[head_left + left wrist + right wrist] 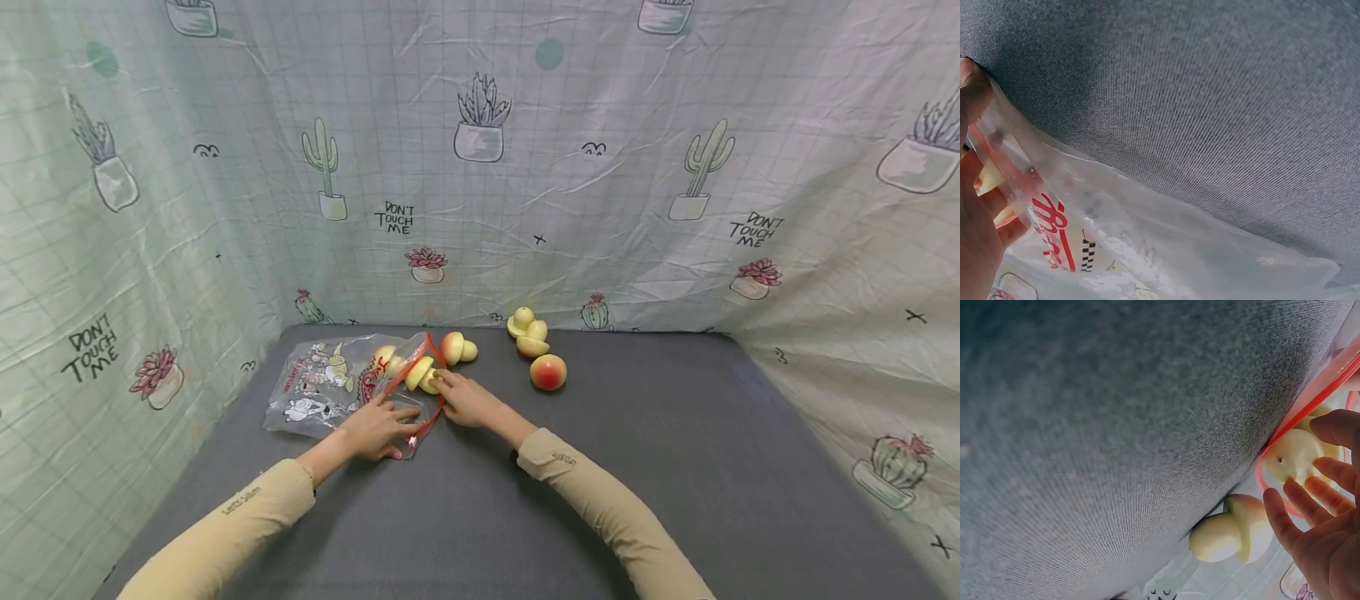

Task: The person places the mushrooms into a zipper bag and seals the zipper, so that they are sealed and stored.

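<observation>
2 beige sleeves (240, 521) nearest me, both with small dark lettering, over the dark grey tabletop (442, 533). My left hand (375, 427) grips the near side of the bag's mouth, thumb at the near edge, fingers reaching across the film. White slider (412, 442) just beside that thumb.

Clear bag (291, 390) lies flat, left of centre, mouth facing right, red strip (405, 367) round the mouth. Cartoon figures and red lettering printed on it.

My right hand (474, 403) is at the mouth: fingers straight and a bit spread, tips touching mushroom piece A (418, 374). A sits in the mouth, pale, stem toward my fingers, small dark hole in the stem end (1280, 460). Piece B (385, 357) is deeper inside, seen through the film.

Outside, to the right: red-and-yellow piece C (548, 372) by itself, red top up. Piece D (453, 348) on its side just beyond the mouth. Farther back, 2 pale pieces (533, 344) close together.

Behind everything: printed cloth (547, 208), potted cacti plus "DON'T TOUCH ME".
</observation>
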A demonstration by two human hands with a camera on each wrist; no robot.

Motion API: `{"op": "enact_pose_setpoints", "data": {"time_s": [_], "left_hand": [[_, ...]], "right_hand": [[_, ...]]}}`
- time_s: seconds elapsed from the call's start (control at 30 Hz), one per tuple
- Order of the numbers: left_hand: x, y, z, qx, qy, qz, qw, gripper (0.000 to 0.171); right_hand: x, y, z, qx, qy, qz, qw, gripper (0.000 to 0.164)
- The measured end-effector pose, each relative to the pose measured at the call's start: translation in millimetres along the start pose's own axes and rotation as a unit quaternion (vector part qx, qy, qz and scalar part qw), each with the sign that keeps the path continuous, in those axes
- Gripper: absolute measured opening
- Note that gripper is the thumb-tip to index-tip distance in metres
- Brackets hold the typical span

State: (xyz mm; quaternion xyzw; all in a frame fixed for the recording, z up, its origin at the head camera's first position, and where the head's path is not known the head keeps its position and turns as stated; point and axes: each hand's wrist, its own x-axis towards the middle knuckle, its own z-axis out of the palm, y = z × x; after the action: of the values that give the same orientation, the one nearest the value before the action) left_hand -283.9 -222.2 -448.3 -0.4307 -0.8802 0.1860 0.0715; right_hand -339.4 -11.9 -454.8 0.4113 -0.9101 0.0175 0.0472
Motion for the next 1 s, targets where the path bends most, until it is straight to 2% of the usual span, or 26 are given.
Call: {"op": "enact_pose_setpoints", "data": {"time_s": [0.23,0.5,0.67,1.0], "left_hand": [[3.2,-3.5,2.8,-0.004,-0.011,0.004,0.9999,0.064],[3.2,-4.8,0.8,-0.012,0.001,0.020,0.9997,0.061],[3.6,-4.6,-0.5,-0.007,0.005,0.022,0.9997,0.061],[3.2,-3.1,-0.5,0.001,-0.004,0.015,0.9999,0.059]], "right_hand": [[4,-1,0,-0.007,0.000,0.002,1.000,0.050],[7,0,1,-0.025,-0.009,0.004,1.000,0.050],[9,-1,2,-0.042,0.002,-0.007,0.999,0.050],[11,0,4,-0.105,0.017,-0.030,0.994,0.053]]}}
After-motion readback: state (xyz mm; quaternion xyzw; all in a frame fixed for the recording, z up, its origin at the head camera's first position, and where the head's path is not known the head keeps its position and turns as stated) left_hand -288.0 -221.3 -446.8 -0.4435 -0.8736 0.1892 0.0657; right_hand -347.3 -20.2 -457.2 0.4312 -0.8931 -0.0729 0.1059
